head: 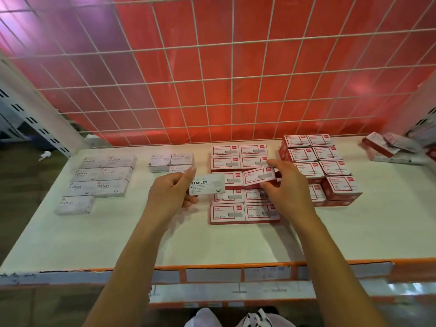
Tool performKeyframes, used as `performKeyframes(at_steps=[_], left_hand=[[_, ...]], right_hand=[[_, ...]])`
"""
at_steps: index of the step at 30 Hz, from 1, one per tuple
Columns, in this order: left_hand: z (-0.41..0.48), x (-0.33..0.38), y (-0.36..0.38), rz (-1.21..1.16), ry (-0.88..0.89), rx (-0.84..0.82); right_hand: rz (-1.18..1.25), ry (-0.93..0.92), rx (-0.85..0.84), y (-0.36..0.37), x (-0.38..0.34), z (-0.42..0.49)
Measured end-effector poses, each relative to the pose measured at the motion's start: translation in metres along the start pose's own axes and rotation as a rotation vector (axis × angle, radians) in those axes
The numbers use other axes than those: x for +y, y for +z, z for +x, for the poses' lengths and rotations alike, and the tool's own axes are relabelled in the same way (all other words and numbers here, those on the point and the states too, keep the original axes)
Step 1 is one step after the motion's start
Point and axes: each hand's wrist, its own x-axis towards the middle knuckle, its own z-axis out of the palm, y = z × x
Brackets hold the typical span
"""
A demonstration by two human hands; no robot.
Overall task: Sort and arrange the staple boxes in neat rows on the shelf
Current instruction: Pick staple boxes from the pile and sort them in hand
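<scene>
Left hand (169, 192): a white STAPLES box (207, 185) is held.
Right hand (285, 182): a red staple box (258, 177) is pinched, tilted.
Do well: it should be laid flat, lined up with the red rows (236, 213).

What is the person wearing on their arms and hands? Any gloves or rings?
Nothing that shows. The left arm and right arm are bare right to the picture's edge, with no sleeves in view. The left hand and right hand have no gloves, rings, watch or bracelet.
</scene>
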Motion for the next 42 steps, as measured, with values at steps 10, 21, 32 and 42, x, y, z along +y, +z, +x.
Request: performKeyframes(at_steps=[10, 21, 32, 42], left_hand=[[-0.002, 0.010, 0.005, -0.043, 0.019, 0.002], [-0.004, 0.012, 0.010, -0.124, 0.019, -0.053], [-0.007, 0.019, -0.001, -0.339, 0.017, -0.204], [-0.004, 0.005, -0.025, -0.440, 0.024, -0.330]], right_hand=[[-0.055, 0.035, -0.028, 0.003, -0.004, -0.005], [0.040, -0.086, 0.014, 0.013, -0.018, -0.010], [0.582, -0.029, -0.215, 0.028, -0.040, -0.019], [0.699, 0.019, -0.208, 0.043, -0.051, -0.026]])
